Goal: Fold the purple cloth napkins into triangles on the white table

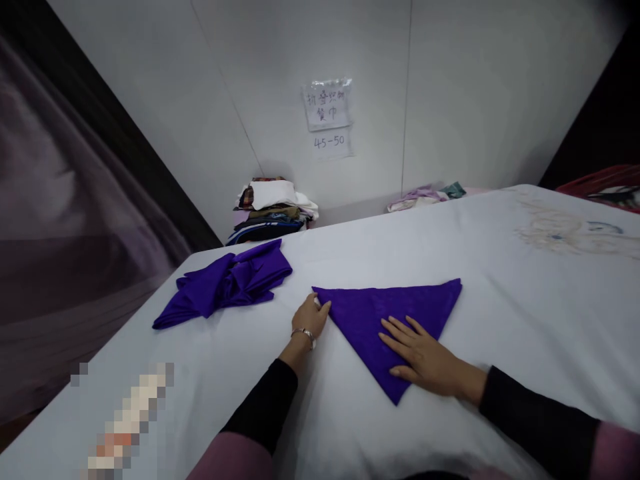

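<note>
A purple cloth napkin [365, 313] lies on the white sheet in a triangle, its long edge at the back and its point towards me. At its left corner is my left hand [311, 315], fingers curled and closed on the cloth's edge; the exact grip is partly hidden. My right hand [425, 357] rests flat on the right part of the napkin, fingers stretched out and slightly apart. To the left lies a loose heap of purple napkins [225, 283], folded and crumpled, touched by neither hand.
The white-covered surface [400, 250] reaches back towards a pale wall with a handwritten paper sign [327, 120]. Behind its far edge are a pile of folded clothes [273, 210] and some lilac cloth [417, 198]. A blurred-out object [130, 420] lies front left, beside a sheer curtain [60, 233].
</note>
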`<state>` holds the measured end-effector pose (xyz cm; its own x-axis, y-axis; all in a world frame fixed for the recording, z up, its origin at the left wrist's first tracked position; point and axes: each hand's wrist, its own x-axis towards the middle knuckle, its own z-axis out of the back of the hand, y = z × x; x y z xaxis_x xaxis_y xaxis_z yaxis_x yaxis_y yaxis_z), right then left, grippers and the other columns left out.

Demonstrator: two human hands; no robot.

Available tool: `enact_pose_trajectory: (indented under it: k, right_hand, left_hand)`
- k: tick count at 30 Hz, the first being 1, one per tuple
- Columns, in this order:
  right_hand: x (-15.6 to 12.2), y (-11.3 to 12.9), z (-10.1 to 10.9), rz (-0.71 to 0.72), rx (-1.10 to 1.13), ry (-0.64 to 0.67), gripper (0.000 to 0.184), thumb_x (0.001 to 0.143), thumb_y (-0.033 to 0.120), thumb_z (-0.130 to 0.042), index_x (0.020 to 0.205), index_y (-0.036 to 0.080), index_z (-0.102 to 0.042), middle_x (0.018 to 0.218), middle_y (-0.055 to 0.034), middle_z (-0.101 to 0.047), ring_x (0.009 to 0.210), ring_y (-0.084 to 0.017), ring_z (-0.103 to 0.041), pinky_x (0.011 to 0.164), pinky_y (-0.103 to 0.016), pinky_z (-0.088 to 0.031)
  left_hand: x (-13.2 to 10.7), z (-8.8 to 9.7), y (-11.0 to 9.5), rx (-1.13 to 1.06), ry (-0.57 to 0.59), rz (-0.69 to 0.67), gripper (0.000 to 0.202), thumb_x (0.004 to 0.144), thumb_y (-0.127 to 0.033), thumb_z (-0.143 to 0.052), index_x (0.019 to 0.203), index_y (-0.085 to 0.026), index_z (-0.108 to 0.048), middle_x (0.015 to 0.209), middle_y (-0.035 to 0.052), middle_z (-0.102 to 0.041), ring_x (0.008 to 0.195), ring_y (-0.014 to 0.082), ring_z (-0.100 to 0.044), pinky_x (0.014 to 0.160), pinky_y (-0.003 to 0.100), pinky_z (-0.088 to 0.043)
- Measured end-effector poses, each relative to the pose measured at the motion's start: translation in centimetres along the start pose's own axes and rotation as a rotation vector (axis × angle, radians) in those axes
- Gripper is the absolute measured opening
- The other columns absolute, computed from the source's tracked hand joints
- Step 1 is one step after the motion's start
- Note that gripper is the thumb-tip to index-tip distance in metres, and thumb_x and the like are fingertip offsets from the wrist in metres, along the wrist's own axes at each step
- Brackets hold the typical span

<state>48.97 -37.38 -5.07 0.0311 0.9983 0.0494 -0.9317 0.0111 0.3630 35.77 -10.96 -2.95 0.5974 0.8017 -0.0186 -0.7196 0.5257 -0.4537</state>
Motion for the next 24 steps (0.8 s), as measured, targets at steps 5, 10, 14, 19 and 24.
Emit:
enact_pose_trajectory:
  k: [5, 10, 14, 19, 24]
  right_hand:
    - [0.0, 0.3, 0.7, -0.013, -0.001, 0.032, 0.067, 0.089, 0.059, -0.032, 0.143, 0.022, -0.022, 0.15, -0.0105, -0.015, 0.137, -0.027, -0.009, 0.108, -0.051, -0.004]
    - [0.3, 0.4, 0.9, -0.035, 0.003, 0.059, 0.07, 0.087, 0.063, -0.029, 0.143, 0.02, -0.024, 0.149, -0.0118, -0.015, 0.137, -0.026, -0.008, 0.108, -0.049, -0.002]
    - [2.2, 0.6, 0.8, -0.072, 0.03, 0.066, 0.072, 0.087, 0.065, -0.027, 0.142, 0.019, -0.025, 0.149, -0.0125, -0.014, 0.137, -0.026, -0.007, 0.108, -0.048, -0.002]
    - [5.3, 0.7, 0.1, -0.119, 0.012, 0.05, 0.072, 0.087, 0.065, -0.026, 0.141, 0.018, -0.028, 0.149, -0.0136, -0.014, 0.137, -0.026, -0.004, 0.108, -0.049, -0.001]
    - [5.6, 0.6, -0.3, -0.12, 0.003, 0.013, 0.072, 0.087, 0.064, -0.027, 0.141, 0.018, -0.028, 0.149, -0.0135, -0.014, 0.137, -0.027, -0.004, 0.108, -0.05, -0.001]
  left_hand:
    - [-0.3, -1.3, -2.0, -0.057, 0.004, 0.026, 0.056, 0.077, -0.041, -0.057, 0.126, -0.019, -0.044, 0.093, 0.0069, -0.068, 0.092, 0.0264, -0.062, 0.074, 0.034, -0.045]
    - [0.7, -1.8, -2.4, -0.128, -0.04, 0.007, 0.05, 0.078, -0.029, -0.057, 0.126, -0.023, -0.042, 0.103, 0.0043, -0.066, 0.095, 0.0206, -0.062, 0.077, 0.028, -0.046]
    - [2.6, -1.2, -2.6, -0.142, -0.08, -0.015, 0.054, 0.08, -0.027, -0.057, 0.13, -0.023, -0.038, 0.104, 0.0056, -0.066, 0.096, 0.0215, -0.061, 0.079, 0.03, -0.045]
    - [5.0, -0.4, -1.8, -0.151, -0.107, 0.008, 0.057, 0.078, -0.027, -0.059, 0.13, -0.019, -0.036, 0.096, 0.007, -0.067, 0.091, 0.0227, -0.063, 0.076, 0.031, -0.046]
    - [2.7, -0.1, -0.7, -0.176, -0.152, -0.077, 0.053, 0.082, -0.042, -0.053, 0.127, -0.017, -0.039, 0.104, 0.0095, -0.062, 0.082, 0.0206, -0.062, 0.076, 0.034, -0.047]
